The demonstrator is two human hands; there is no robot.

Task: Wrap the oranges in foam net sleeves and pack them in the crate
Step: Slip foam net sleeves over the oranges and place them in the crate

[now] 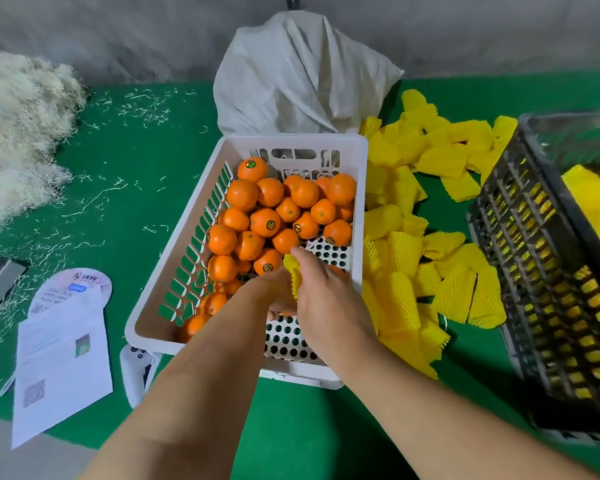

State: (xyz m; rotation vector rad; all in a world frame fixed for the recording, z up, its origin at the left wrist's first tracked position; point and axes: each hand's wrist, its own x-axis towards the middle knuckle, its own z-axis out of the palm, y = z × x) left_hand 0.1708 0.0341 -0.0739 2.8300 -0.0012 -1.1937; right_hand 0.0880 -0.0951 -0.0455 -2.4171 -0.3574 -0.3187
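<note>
A white plastic crate (359, 202) in the middle of the green table holds several bare oranges (265, 221), some with stickers. Both of my hands are inside its near right part. My right hand (326, 299) grips a yellow foam net sleeve (292, 271), of which only the frilled edge shows. My left hand (271, 292) is pressed up against the sleeve from the left; its fingers are hidden, and a bit of orange shows beneath it. A heap of loose yellow sleeves (430, 237) lies right of the crate. A black crate (548, 271) at the right holds wrapped yellow pieces.
A white sack (298, 81) stands behind the white crate. A pile of pale shredded filler (18, 133) covers the far left, with strands scattered over the green mat. Paper leaflets (63, 355) lie at the near left, beside a white device (136, 372) under the crate's corner.
</note>
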